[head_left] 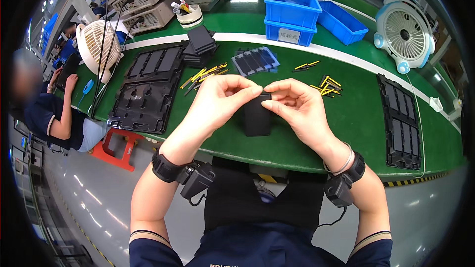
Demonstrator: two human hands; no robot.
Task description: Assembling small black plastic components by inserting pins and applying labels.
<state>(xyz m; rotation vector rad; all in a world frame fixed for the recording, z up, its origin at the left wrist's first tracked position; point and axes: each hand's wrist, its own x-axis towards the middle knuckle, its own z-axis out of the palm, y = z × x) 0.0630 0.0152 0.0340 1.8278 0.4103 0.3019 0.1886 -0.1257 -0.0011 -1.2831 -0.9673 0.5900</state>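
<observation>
White label (289,36) on blue bin (272,30) bears dark characters (289,35); navy shirt (257,242) shows cropped lettering (225,266)

Open bench (358,123) lies between the right hand (303,110) and the black tray (399,117) at right. Ahead, yellow-and-black strips (213,71), a bluish sheet (255,61) and stacked blue bins (291,14) obstruct.

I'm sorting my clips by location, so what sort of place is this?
Probably a factory assembly workshop: there's a long green workbench, a black moulded tray and stacked blue bins.

The block (258,121) is plain black, the strips (210,70) black and yellow, the tabletop (297,152) green, the bins (292,14) blue.
</observation>
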